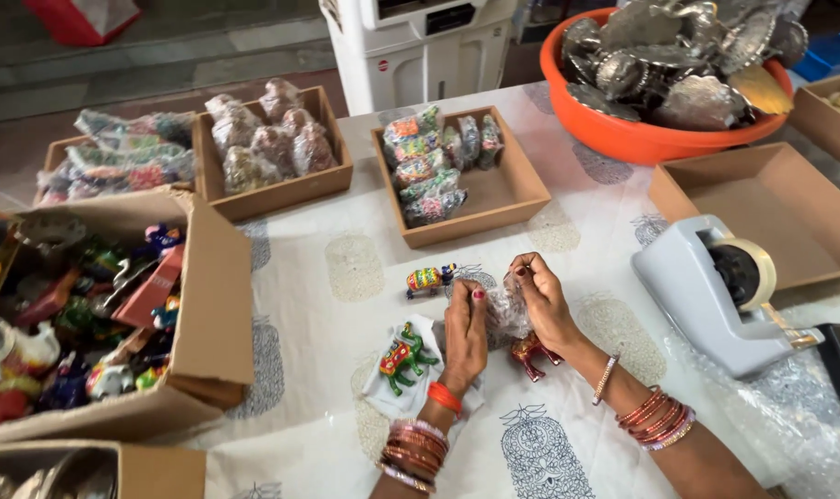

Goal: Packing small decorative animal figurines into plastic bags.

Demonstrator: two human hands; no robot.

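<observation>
Both hands meet over the cloth-covered table point(328, 277): the left hand point(464, 333) and right hand point(542, 300) pinch a crumpled clear plastic wrap point(506, 310) between them. A small red painted animal figurine point(531, 354) lies beneath, its long axis slanting left to right.

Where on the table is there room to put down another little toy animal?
Bare cloth lies between the big open carton and the striped animal, and in front of the tape dispenser near the right hand. The flat box behind is empty. Around the left hand it is crowded.
</observation>
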